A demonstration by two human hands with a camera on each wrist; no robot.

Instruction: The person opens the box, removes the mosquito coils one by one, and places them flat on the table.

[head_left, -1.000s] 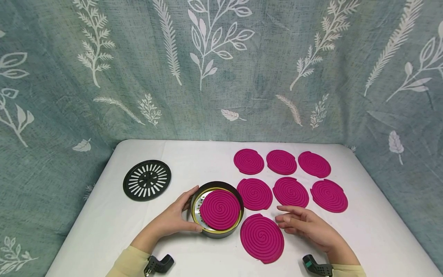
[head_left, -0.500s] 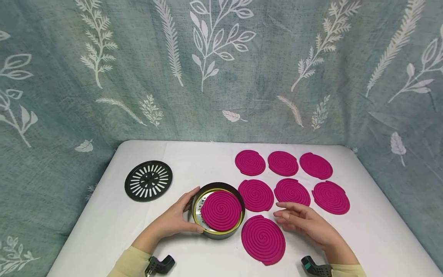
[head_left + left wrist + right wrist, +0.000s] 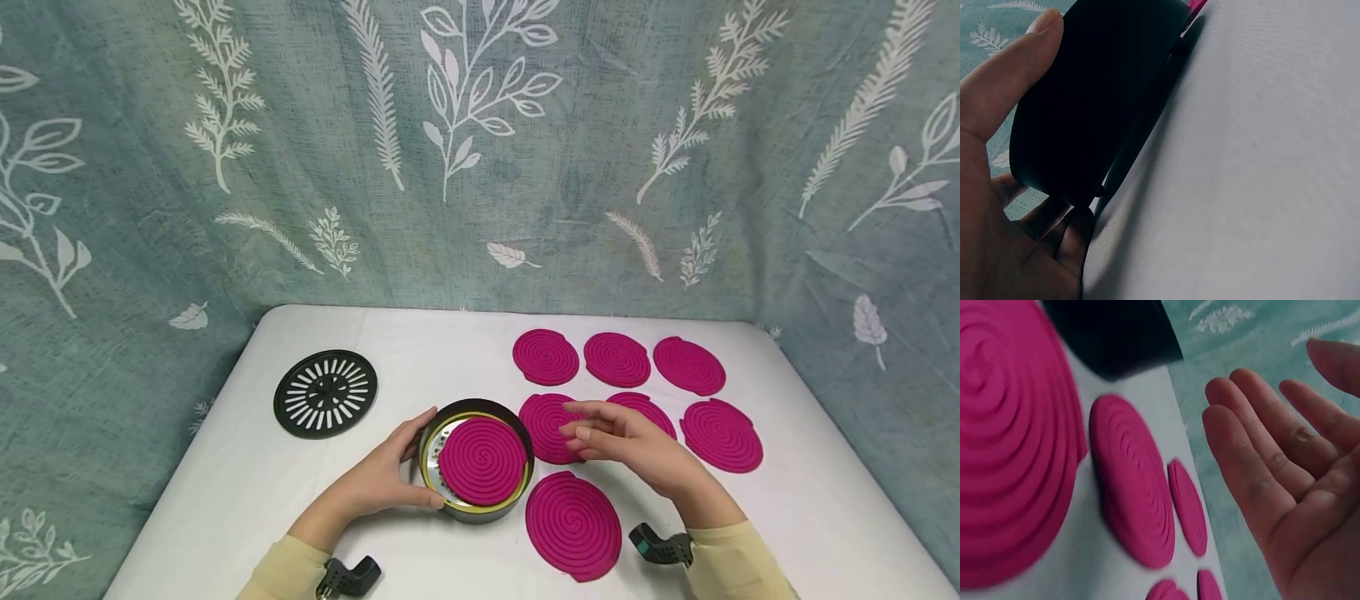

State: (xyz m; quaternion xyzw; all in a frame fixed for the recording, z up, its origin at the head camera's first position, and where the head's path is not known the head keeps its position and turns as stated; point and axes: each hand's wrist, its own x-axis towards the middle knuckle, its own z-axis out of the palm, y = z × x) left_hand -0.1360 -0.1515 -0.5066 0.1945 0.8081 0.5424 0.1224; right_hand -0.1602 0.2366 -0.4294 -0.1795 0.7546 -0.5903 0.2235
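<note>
My left hand (image 3: 386, 479) grips the side of a round dark mosquito coil holder (image 3: 480, 514), thumb in front and fingers behind. The holder stands upright on the table with a gold-edged inside. In it lies a magenta mosquito coil (image 3: 482, 462). My right hand (image 3: 626, 442) hovers just right of the holder, fingers loosely spread, holding nothing. Below it in the head view is another coil (image 3: 543, 429), partly covered by the fingertips. A nearer coil (image 3: 573, 529) lies in front. The right wrist view shows the open palm (image 3: 1310, 519) apart from the coils.
Several more coils lie in rows at the back right, among them one at the far corner (image 3: 688, 367) and one at the right (image 3: 722, 436). A black slotted lid (image 3: 326, 393) lies at the left of the white table (image 3: 225, 517). Patterned cloth (image 3: 480, 150) hangs behind.
My right hand has moved left and up, from between the coils to over the coil next to the holder. My left hand stays on the holder. The view has shifted slightly.
</note>
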